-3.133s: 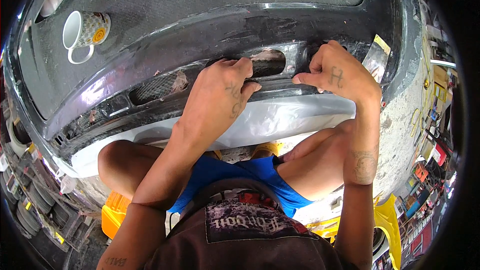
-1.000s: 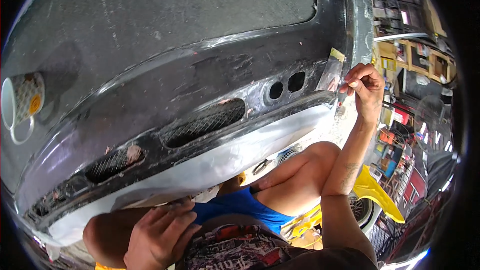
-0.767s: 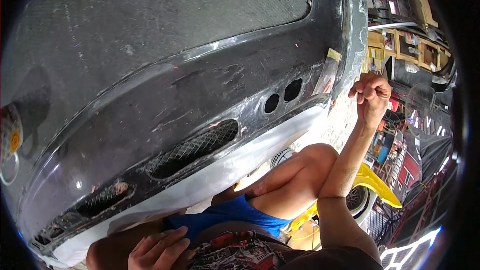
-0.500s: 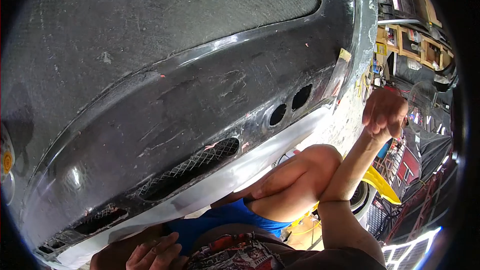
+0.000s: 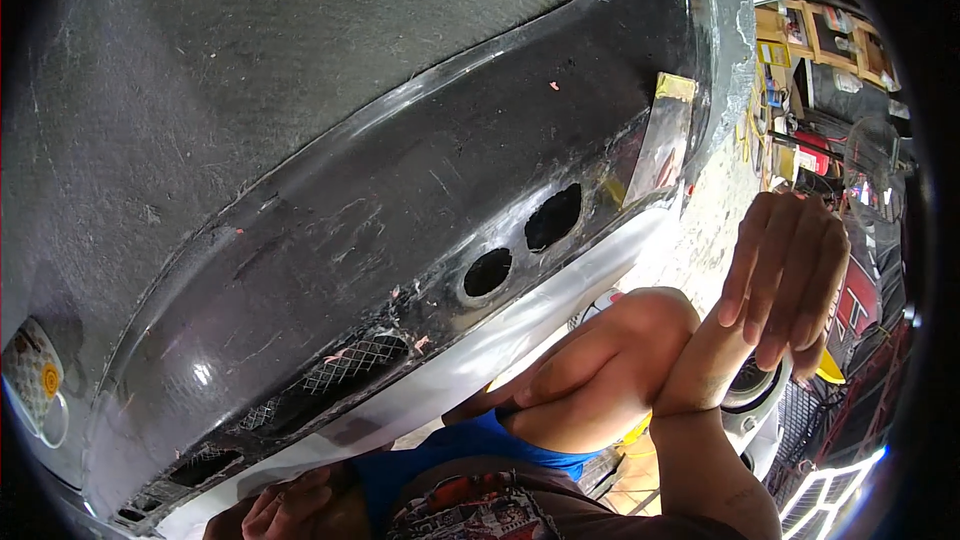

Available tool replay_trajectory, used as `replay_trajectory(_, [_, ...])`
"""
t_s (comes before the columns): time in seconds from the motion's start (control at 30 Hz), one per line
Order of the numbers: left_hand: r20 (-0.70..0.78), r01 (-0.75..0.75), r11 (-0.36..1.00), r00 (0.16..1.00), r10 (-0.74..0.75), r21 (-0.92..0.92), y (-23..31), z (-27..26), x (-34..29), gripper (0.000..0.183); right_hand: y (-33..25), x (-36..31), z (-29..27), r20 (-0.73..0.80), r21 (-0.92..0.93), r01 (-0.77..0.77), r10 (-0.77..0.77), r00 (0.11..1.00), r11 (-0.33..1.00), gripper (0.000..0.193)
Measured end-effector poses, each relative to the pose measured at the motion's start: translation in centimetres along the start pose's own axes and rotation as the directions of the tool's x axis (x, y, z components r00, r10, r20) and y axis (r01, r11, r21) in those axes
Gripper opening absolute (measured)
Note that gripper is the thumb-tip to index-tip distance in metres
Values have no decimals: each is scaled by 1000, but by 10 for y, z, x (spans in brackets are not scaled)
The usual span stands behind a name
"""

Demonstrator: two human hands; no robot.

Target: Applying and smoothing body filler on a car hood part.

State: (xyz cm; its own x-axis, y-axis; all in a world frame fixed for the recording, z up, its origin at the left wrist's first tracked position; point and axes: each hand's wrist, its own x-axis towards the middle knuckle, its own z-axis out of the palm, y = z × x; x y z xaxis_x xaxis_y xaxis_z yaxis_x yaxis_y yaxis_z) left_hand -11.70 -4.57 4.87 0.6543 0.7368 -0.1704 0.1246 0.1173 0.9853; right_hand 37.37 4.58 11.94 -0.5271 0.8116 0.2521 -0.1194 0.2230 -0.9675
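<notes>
A long, curved, glossy black plastic panel (image 5: 400, 230) crosses the view: at its left end are small slots and a narrow opening, then come a longer opening backed with silver diamond mesh (image 5: 350, 365) and ragged at its rim, two rough-edged dark holes side by side (image 5: 487, 273), and a translucent strip with a yellow end (image 5: 660, 145) lying across its right part. Scuffs, pale scratches and pink flecks mark the black face. Farther left, a white patterned mug with a round orange emblem (image 5: 38, 380) stands on a dark grey, finely ribbed surface (image 5: 300, 70) that stretches above the panel. The left hand (image 5: 285, 510) is low by the person's thigh, fingers bent and close together; whether it holds anything I cannot tell. A silvery white sheet (image 5: 540, 325) runs under the panel's near edge, beside the crossed legs and blue shorts. The right hand (image 5: 785, 265) hangs in the air well apart from the panel, bare fingers loosely extended downward; behind it are a wooden shelf frame (image 5: 815, 40) and a wheel (image 5: 750, 385). The panel's long axis climbs from lower left to upper right, its holed edge facing the person.
</notes>
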Motion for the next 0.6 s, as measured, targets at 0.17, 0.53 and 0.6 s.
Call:
replay_trajectory(0.17, [-52, 387, 842, 898, -436, -377, 47, 9, 28, 79, 12, -20, 14, -102, -108, -80, 69, 992, 991, 33])
replay_trajectory(0.53, [376, 285, 846, 799, -470, 451, 26, -27, 53, 89, 26, 6, 75, -554, -641, -722, 495, 669, 260, 57])
replay_trajectory(0.6, [339, 287, 848, 823, -457, 446, 25, -24, 59, 85, 21, 13, 74, -460, -725, -660, 575, 677, 197, 54])
